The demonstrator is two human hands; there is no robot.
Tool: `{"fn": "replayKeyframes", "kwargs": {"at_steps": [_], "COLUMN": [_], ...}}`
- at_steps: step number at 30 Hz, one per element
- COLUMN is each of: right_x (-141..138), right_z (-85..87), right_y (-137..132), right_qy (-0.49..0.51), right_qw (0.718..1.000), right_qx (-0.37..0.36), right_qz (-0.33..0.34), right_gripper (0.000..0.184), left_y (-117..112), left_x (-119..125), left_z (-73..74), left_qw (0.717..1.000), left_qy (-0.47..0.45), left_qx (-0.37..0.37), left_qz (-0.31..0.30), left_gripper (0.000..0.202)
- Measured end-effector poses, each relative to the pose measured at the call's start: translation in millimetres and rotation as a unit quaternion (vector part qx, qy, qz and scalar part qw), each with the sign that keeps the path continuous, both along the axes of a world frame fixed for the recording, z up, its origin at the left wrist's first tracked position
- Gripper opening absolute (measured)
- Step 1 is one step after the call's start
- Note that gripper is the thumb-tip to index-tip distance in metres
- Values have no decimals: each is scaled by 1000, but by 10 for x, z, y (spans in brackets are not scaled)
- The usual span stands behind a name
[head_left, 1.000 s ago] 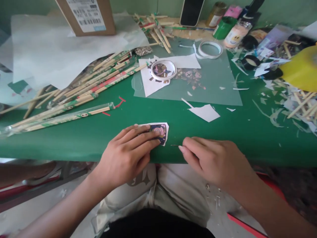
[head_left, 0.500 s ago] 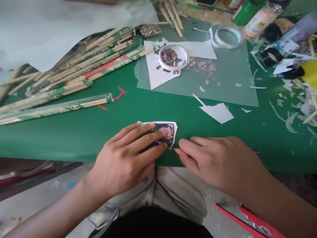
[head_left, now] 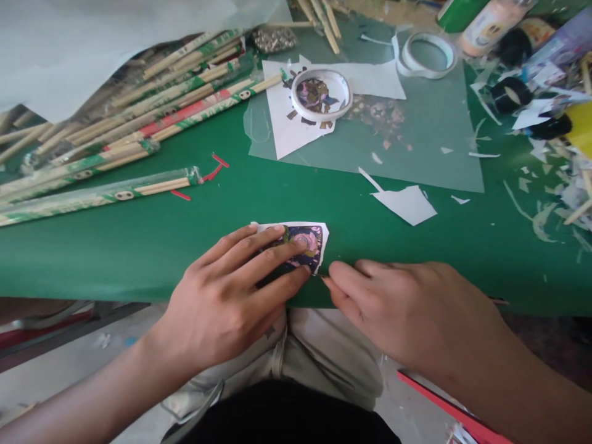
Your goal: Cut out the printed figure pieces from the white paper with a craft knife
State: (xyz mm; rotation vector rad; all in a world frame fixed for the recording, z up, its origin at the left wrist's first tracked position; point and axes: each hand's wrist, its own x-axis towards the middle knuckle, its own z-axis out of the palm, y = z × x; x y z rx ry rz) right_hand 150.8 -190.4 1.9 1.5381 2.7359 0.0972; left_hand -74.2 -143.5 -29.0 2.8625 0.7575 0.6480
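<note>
My left hand [head_left: 231, 290] lies flat with its fingers spread, pressing a small printed picture [head_left: 308, 240] onto the green tabletop. This picture is dark blue and pink with a white paper border; its left part is hidden under my fingers. Close to its lower right corner, my right hand [head_left: 393, 302] is closed around a slim craft knife [head_left: 322, 277], mostly hidden in the grip. The knife's thin tip touches or nearly touches the paper's edge.
Wrapped chopsticks [head_left: 124, 196] lie at the left. Beyond my hands are a white paper scrap [head_left: 409, 205], a translucent sheet [head_left: 430, 148] and tape rolls [head_left: 296, 102]. Bottles [head_left: 493, 28] and cuttings [head_left: 539, 225] crowd the right. The table's front edge runs beneath my wrists.
The view has shifted slightly. Both hands keep nearly the same pose around the picture, and the knife tip remains by its lower right corner.
</note>
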Motion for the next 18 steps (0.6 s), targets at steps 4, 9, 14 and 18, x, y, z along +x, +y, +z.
{"fn": "replayKeyframes", "kwargs": {"at_steps": [4, 9, 14, 18], "right_x": [15, 54, 113, 130], "right_z": [21, 25, 17, -19], "right_y": [6, 5, 24, 17], "right_qy": [-18, -35, -22, 59], "right_qw": [1000, 999, 999, 997], "right_qx": [-7, -28, -25, 41], "right_qz": [9, 22, 24, 29], "right_gripper": [18, 16, 19, 32], "left_y": [11, 15, 6, 1], "left_x": [3, 9, 11, 21], "left_z": [15, 26, 14, -22], "left_qw": [1000, 1000, 1000, 1000], "left_qy": [7, 12, 11, -3], "left_qx": [3, 10, 10, 6], "left_qz": [-11, -13, -12, 2], "left_gripper": [29, 26, 28, 29]}}
